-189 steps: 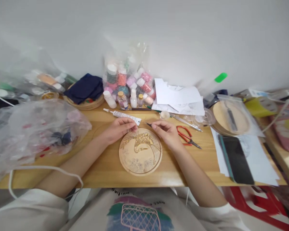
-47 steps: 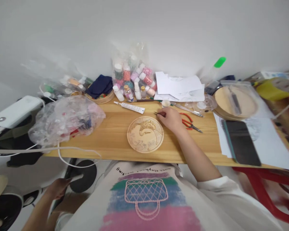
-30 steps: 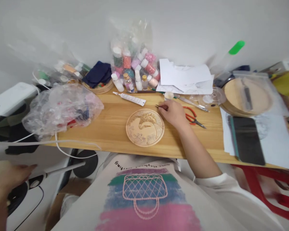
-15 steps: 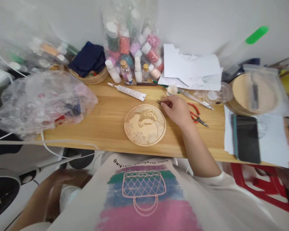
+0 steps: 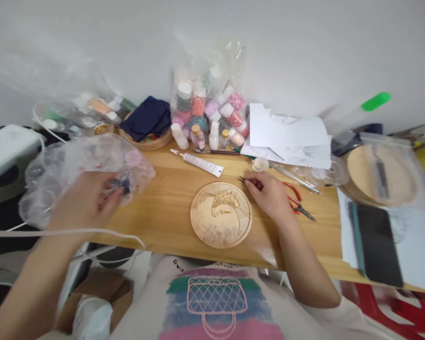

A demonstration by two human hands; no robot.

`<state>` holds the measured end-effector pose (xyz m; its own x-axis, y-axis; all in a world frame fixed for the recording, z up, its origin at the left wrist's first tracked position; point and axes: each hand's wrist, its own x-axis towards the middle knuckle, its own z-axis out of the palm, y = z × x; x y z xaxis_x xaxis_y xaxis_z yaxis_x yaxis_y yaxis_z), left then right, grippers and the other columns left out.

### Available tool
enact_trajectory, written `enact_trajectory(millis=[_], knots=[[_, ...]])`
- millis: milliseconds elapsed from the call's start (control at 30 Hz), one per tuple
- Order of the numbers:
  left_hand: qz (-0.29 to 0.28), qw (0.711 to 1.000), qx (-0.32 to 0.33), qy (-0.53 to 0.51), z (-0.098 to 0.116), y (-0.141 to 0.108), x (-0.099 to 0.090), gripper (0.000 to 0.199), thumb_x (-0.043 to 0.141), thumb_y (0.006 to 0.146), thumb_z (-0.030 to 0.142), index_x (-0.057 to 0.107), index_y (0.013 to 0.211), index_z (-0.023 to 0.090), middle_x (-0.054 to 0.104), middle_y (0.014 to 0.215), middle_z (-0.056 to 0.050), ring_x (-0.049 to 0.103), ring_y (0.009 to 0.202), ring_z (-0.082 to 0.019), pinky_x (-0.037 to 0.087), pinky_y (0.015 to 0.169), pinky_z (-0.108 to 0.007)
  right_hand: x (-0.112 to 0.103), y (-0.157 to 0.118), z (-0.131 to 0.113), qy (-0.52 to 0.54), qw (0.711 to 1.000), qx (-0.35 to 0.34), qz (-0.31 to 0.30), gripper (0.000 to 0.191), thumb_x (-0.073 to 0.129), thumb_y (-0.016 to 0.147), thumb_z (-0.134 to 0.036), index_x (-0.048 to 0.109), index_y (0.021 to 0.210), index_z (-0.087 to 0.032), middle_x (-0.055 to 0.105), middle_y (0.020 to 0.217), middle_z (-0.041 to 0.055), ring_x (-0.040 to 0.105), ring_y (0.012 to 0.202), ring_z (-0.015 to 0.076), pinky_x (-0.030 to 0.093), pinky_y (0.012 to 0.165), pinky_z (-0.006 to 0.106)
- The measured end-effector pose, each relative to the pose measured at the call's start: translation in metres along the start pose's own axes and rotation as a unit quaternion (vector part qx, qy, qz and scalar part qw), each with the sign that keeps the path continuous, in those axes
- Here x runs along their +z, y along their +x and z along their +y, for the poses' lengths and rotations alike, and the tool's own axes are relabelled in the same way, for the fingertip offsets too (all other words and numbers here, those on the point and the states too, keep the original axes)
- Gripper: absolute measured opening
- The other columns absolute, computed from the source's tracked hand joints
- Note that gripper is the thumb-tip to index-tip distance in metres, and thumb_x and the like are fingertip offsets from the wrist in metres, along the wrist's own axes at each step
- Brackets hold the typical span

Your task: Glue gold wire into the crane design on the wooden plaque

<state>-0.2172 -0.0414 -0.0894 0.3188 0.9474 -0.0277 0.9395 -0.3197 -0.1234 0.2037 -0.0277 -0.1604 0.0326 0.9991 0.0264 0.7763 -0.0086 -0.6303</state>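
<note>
My right hand (image 5: 267,191) rests on the table with its fingers pinched around dark, thin-tipped tweezers (image 5: 241,179), whose points stick out to the left. Just left of it lies a round wooden disc (image 5: 205,226) engraved with a bird and waves, part of the bird covered in gold. My left hand (image 5: 87,200), blurred by motion, is over the crumpled clear plastic bag (image 5: 138,165), thumb and fingers apart. I cannot tell whether it touches the bag. Behind the disc lies a white glue tube (image 5: 202,163). A small round white cup (image 5: 260,164) stands just beyond my right hand.
Orange-handled pliers (image 5: 297,203) lie right of my right hand. Small bottles (image 5: 197,138) and a bag of coloured jars (image 5: 208,104) line the wall. Papers (image 5: 286,134) lie at the back; a phone (image 5: 377,245) lies at right. A white cable (image 5: 102,230) crosses the left front.
My left hand has risen from below the table at the left to the plastic bag. The view has tilted up slightly. My right hand still holds the tweezers beside the disc.
</note>
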Motion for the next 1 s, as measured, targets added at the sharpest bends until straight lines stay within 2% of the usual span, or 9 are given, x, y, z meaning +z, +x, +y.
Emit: enact_trajectory(millis=[67,133,200,333,533,700,800,900,1000], knots=[[-0.02,0.999,0.034,0.016,0.034,0.052,0.007,0.04,0.033,0.101,0.031,0.058,0.125,0.011,0.066,0.119,-0.015,0.061,0.109,-0.03,0.051,0.09,-0.042,0.0,-0.001,0.0,0.003,1.0,0.0,-0.002,0.014,0.06,0.083,-0.019,0.073,0.088,-0.019,0.07,0.079,0.0056,0.06,0.071,0.0197,0.043,0.066,0.031],[-0.017,0.997,0.077,0.008,0.061,0.085,0.014,0.04,0.031,0.103,0.03,0.06,0.123,0.01,0.065,0.119,-0.017,0.062,0.106,-0.029,0.049,0.09,-0.04,0.001,-0.001,0.0,0.005,1.0,0.0,-0.004,0.013,0.061,0.084,-0.018,0.073,0.089,-0.019,0.071,0.08,0.0055,0.06,0.071,0.019,0.044,0.066,0.031],[-0.031,0.993,0.117,-0.009,0.077,0.103,0.02,0.038,0.035,0.102,0.029,0.062,0.119,0.008,0.065,0.117,-0.017,0.061,0.105,-0.029,0.048,0.091,-0.039,0.0,-0.001,-0.001,0.004,1.0,0.002,-0.007,0.013,0.061,0.084,-0.018,0.073,0.09,-0.019,0.071,0.082,0.0056,0.06,0.07,0.0182,0.045,0.066,0.031],[-0.033,0.988,0.145,-0.032,0.087,0.122,0.032,0.036,0.035,0.102,0.029,0.065,0.11,0.01,0.065,0.113,-0.017,0.059,0.103,-0.028,0.047,0.09,-0.038,-0.001,-0.001,-0.003,0.002,1.0,0.011,-0.017,0.013,0.061,0.085,-0.018,0.072,0.09,-0.019,0.07,0.081,0.0054,0.059,0.069,0.0178,0.044,0.066,0.031],[-0.037,0.982,0.183,-0.037,0.088,0.127,0.036,0.04,0.031,0.103,0.027,0.067,0.098,0.011,0.069,0.1,-0.014,0.059,0.098,-0.027,0.045,0.089,-0.038,-0.003,-0.001,-0.006,0.003,0.999,0.029,-0.031,0.013,0.06,0.087,-0.019,0.072,0.092,-0.017,0.067,0.082,0.0058,0.058,0.072,0.0186,0.044,0.069,0.031],[0.067,0.968,0.235,-0.058,0.066,0.113,0.024,0.047,0.027,0.105,0.033,0.067,0.093,0.013,0.07,0.087,-0.011,0.06,0.085,-0.025,0.044,0.077,-0.036,-0.005,-0.001,-0.006,0.004,0.999,0.028,-0.033,0.013,0.061,0.087,-0.019,0.072,0.094,-0.018,0.067,0.081,0.0052,0.059,0.073,0.0189,0.043,0.069,0.031],[0.09,0.957,0.258,-0.098,0.056,0.107,0.018,0.046,0.028,0.105,0.035,0.066,0.089,0.013,0.069,0.083,-0.009,0.06,0.079,-0.022,0.043,0.073,-0.033,-0.003,-0.003,-0.005,-0.003,0.999,0.027,-0.026,0.013,0.061,0.086,-0.019,0.072,0.094,-0.018,0.067,0.082,0.0056,0.059,0.074,0.0197,0.044,0.069,0.032],[0.079,0.959,0.242,-0.127,0.056,0.103,0.015,0.046,0.029,0.104,0.04,0.064,0.085,0.016,0.069,0.081,-0.007,0.06,0.079,-0.02,0.045,0.074,-0.032,0.0,-0.005,-0.007,-0.001,1.0,0.024,0.014,0.017,0.059,0.088,-0.022,0.072,0.098,-0.018,0.066,0.084,0.0068,0.061,0.076,0.0211,0.047,0.069,0.034],[0.026,0.964,0.214,-0.153,0.064,0.102,0.015,0.045,0.029,0.103,0.042,0.063,0.086,0.019,0.069,0.085,-0.006,0.06,0.083,-0.02,0.046,0.078,-0.033,0.001,-0.007,-0.01,0.05,0.997,-0.029,0.051,0.025,0.052,0.093,-0.024,0.068,0.113,-0.02,0.066,0.091,0.0076,0.063,0.08,0.0208,0.052,0.072,0.036]])
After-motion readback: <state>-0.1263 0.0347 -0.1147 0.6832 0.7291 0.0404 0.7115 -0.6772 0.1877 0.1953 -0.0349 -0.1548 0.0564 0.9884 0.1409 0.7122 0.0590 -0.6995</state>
